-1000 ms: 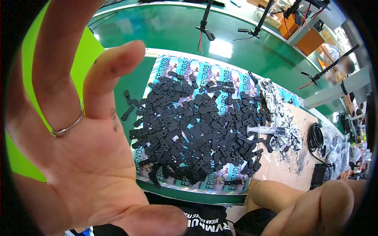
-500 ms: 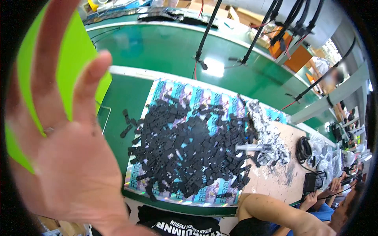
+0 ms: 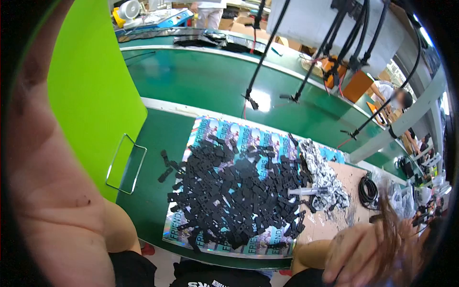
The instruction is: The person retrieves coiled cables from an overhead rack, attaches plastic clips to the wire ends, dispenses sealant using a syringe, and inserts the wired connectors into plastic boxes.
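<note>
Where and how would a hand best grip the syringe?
Probably take the syringe by its slim mid-barrel, pinching across it from above: it lies on its side, uncovered on top, while black pieces crowd one end and crumpled silvery material the other.

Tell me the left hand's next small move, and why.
I'd probably lower the bare left hand toward the heap of small, flat black pieces: it appears empty, raised at the left edge of view, apart from them, while they lie exposed on the teal printed sheet.
</note>
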Demonstrator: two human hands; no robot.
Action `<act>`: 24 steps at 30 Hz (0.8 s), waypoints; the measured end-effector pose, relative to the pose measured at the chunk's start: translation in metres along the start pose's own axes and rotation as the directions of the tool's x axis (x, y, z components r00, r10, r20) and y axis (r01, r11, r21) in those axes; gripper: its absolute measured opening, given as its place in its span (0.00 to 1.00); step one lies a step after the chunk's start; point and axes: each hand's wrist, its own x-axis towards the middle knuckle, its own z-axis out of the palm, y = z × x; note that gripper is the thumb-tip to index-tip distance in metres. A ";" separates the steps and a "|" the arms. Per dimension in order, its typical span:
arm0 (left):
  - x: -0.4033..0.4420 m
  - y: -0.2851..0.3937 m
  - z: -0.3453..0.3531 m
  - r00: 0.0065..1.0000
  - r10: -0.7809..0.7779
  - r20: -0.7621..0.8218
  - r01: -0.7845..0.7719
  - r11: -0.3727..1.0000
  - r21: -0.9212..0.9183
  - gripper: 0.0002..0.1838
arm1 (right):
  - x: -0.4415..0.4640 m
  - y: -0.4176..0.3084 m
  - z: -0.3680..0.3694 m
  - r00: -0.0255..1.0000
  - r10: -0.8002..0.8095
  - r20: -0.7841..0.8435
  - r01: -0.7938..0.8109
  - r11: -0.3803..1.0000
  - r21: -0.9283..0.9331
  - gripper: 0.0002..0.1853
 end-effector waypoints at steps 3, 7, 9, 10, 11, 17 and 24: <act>0.008 0.008 -0.008 1.000 0.003 -0.001 -0.003 1.000 -0.022 0.29 | 0.010 0.010 -0.008 0.900 -0.373 -0.227 0.371 0.927 -0.054 0.19; 0.014 0.014 -0.011 1.000 0.008 -0.006 -0.008 0.998 -0.060 0.29 | 0.022 0.025 -0.013 0.426 -0.816 -0.391 0.817 0.533 -0.220 0.27; 0.016 0.015 -0.010 1.000 0.016 0.002 -0.016 0.998 -0.069 0.29 | 0.026 0.017 -0.018 0.375 -0.865 -0.334 0.872 0.451 -0.188 0.29; 0.017 0.017 -0.010 1.000 0.018 -0.001 -0.018 0.997 -0.069 0.29 | 0.029 0.012 -0.019 0.482 -0.854 -0.195 0.840 0.514 -0.173 0.25; 0.017 0.017 -0.009 1.000 0.018 -0.005 -0.019 0.997 -0.076 0.28 | 0.032 0.008 -0.022 0.575 -0.817 -0.050 0.799 0.573 -0.180 0.22; 0.020 0.017 -0.010 1.000 0.020 0.004 -0.020 0.995 -0.098 0.28 | 0.046 0.001 0.051 0.787 -0.609 0.102 0.603 0.793 0.080 0.07; 0.013 0.013 -0.008 1.000 0.011 0.026 -0.008 0.994 -0.112 0.27 | 0.022 0.034 0.025 0.610 -0.791 -0.042 0.792 0.609 0.047 0.08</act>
